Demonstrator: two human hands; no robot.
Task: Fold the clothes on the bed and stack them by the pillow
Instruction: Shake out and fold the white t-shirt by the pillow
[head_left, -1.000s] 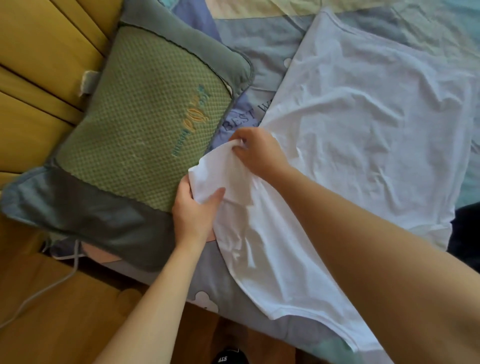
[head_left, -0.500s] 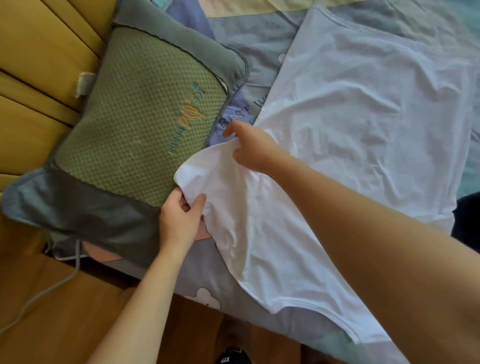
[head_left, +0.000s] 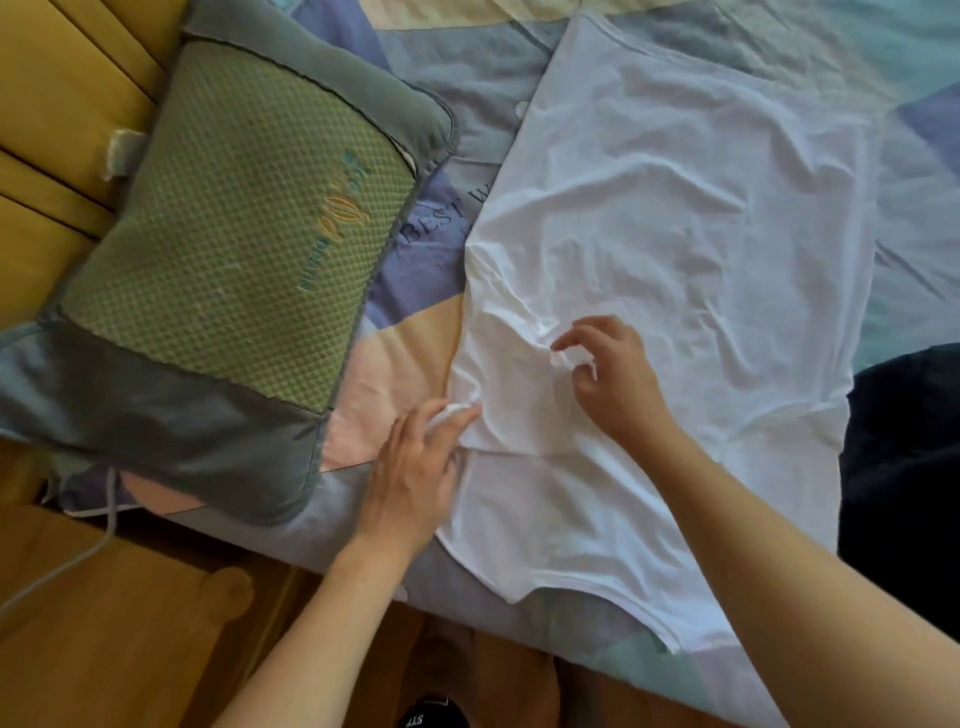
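Now left hand (head_left: 415, 462) and right hand (head_left: 608, 374) pinch folded shirt (head_left: 675, 234) edge.

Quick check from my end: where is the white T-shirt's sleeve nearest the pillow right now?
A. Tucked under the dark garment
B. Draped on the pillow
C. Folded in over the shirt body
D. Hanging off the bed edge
C: the sleeve lies folded inward on the white T-shirt, with the left hand at its fold edge and the right hand pinching the cloth; the pillow is uncovered.
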